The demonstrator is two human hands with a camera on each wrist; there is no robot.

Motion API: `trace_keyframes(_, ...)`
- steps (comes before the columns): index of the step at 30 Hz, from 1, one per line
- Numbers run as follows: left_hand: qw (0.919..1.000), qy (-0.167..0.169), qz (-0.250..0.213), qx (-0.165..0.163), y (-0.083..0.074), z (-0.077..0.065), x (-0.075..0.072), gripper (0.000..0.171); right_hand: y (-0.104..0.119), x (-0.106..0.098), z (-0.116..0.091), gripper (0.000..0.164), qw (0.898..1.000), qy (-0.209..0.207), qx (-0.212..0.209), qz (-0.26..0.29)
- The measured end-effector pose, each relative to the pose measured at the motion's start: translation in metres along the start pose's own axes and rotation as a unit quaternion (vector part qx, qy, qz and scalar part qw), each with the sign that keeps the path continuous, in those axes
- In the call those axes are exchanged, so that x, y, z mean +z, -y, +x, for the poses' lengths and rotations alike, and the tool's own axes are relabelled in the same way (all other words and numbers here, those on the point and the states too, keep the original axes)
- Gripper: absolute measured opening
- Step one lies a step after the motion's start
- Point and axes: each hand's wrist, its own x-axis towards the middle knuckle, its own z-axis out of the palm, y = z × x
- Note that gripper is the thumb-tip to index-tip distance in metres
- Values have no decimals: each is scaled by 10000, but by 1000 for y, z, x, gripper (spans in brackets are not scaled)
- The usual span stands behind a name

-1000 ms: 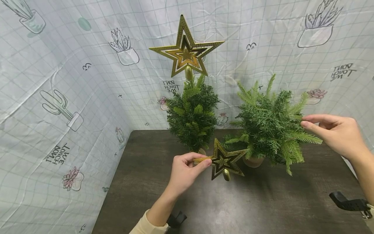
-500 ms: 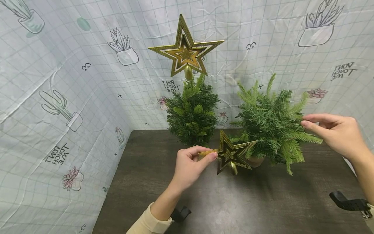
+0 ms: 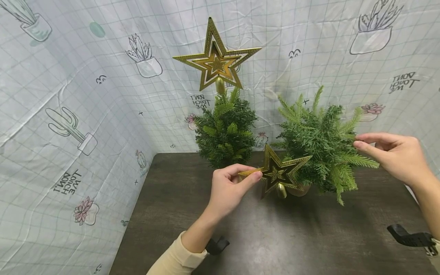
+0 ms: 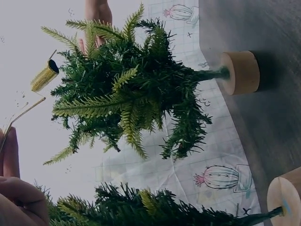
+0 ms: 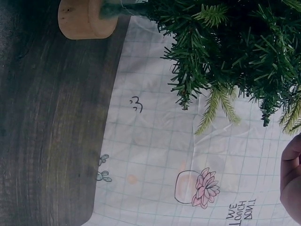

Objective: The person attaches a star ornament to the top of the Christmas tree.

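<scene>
In the head view my left hand [image 3: 225, 191] pinches one point of a gold star tree topper [image 3: 276, 173] between thumb and fingers. The star faces up at a tilt, and its hollow socket [image 4: 45, 75] shows beside the tree's top in the left wrist view. That small artificial Christmas tree [image 3: 317, 147] stands at the right on a round wooden base [image 4: 244, 72]. At its right side my right hand [image 3: 398, 156] pinches a branch tip between thumb and fingers; foliage partly hides the fingertips.
A second small tree [image 3: 225, 133] stands to the left, topped by a matching gold star [image 3: 217, 63]. Behind the dark wood-look table [image 3: 165, 214] hangs a white cactus-print sheet [image 3: 113, 88]. Both forearms carry black wrist mounts [image 3: 410, 236].
My left hand has carried the star topper rightward and away from me, so it overlaps the right tree's left side. My right hand has kept its place at the branches.
</scene>
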Motion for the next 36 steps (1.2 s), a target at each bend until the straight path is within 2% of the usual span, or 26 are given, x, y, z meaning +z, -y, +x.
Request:
trace_keyframes(20, 9997, -137, 31, 198, -19, 24, 17, 14, 0, -1, -2, 15, 10000, 1, 29, 83)
trace_keyframes(36, 9995, -62, -68, 307, -30, 48, 26, 17, 0, -1, -1, 15, 10000, -9, -36, -54)
